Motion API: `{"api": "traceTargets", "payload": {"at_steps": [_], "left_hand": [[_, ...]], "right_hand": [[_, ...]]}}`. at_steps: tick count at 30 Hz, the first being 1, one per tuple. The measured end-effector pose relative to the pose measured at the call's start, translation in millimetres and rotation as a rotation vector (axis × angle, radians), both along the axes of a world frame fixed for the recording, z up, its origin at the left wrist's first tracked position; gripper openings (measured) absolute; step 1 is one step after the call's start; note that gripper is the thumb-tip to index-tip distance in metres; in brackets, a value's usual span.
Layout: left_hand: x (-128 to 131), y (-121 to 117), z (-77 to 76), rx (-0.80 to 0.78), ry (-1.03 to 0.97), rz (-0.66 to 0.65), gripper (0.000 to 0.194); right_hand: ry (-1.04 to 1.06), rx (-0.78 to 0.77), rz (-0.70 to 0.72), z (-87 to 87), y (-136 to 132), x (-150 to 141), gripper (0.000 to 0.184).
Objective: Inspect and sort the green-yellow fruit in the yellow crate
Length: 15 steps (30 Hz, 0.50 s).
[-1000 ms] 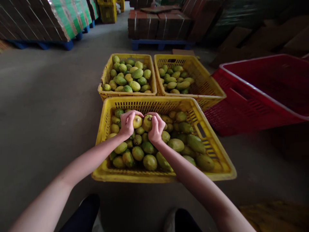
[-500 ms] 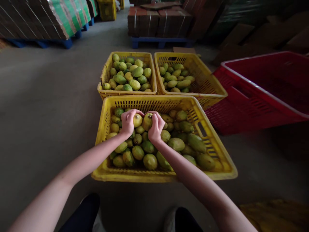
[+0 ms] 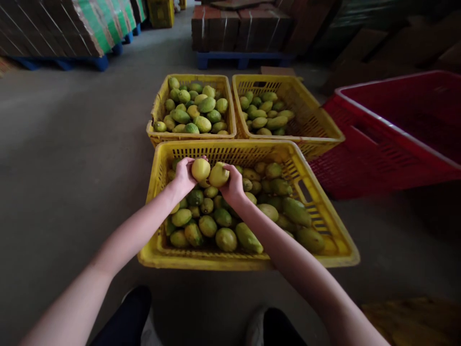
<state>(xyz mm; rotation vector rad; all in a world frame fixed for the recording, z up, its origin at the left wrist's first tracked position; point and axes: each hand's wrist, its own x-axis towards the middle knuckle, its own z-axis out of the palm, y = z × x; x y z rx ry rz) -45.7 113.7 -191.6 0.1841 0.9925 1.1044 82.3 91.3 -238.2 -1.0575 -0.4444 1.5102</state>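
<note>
Over the front yellow crate (image 3: 248, 264), my left hand (image 3: 184, 175) is closed around a round yellow lemon (image 3: 200, 169). Close beside it, a second yellow-green lemon (image 3: 218, 176) is gripped by my right hand (image 3: 235, 183), thumb on top. The two fruits are held near each other, above many loose green and yellow lemons (image 3: 226, 239) that lie in this crate. Parts of the fruit below are hidden by my hands and forearms.
Behind stand a left yellow crate (image 3: 232, 108) well filled with lemons and a right yellow crate (image 3: 313, 110) partly filled. A big red crate (image 3: 345, 139) is at the right. Farther back are strapped cartons (image 3: 248, 31) on a blue pallet (image 3: 245, 60).
Both hands have turned, so more of the two lemons shows and they sit slightly higher and farther left. The camera view has shifted a little.
</note>
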Motion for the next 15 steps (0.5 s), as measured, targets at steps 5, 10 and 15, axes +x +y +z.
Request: {"api": "traceTargets", "payload": {"at_steps": [5, 10, 15], "left_hand": [[3.9, 0.8, 1.1, -0.028, 0.071, -0.051, 0.022], [4.8, -5.8, -1.0, -0.098, -0.066, -0.056, 0.027], [3.3, -7.5, -3.2, -0.002, -0.257, 0.004, 0.031]], "right_hand": [[0.310, -0.234, 0.037, 13.5, 0.8, 4.9, 0.015], [0.440, -0.293, 0.027, 20.9, -3.8, 6.2, 0.014], [0.406, -0.228, -0.022, 18.7, -3.5, 4.2, 0.011]]}}
